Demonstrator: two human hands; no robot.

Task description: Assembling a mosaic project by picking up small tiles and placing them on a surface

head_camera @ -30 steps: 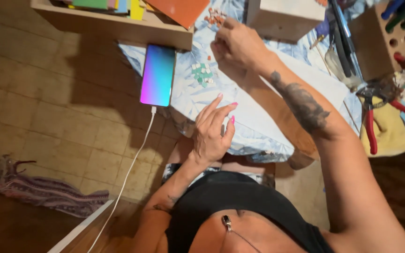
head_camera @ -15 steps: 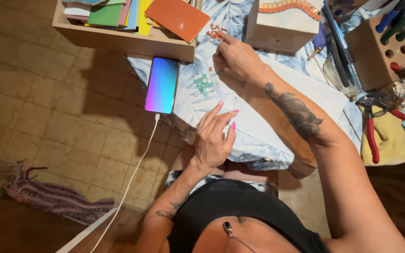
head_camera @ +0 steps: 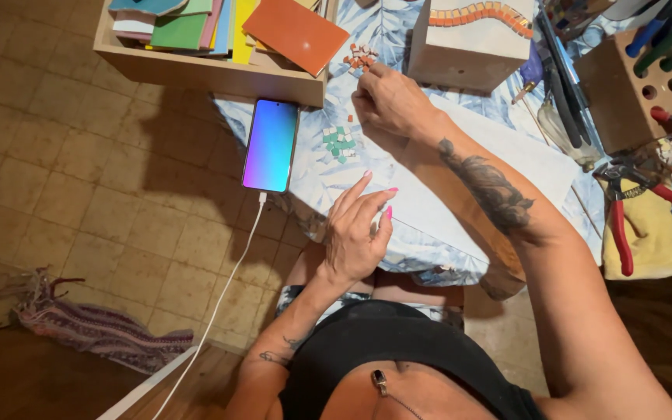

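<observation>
A lit phone (head_camera: pixel 271 145) on its white cable (head_camera: pixel 219 295), red-handled pliers (head_camera: pixel 624 210), a wooden tray (head_camera: pixel 204 70) of coloured tiles.

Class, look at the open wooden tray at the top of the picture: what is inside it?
The open wooden tray holds stacked flat coloured tiles: a large orange square tile lies tilted on top, over green, pink, blue and yellow ones. Whatever lies beneath the stack is covered and cannot be seen.
</observation>
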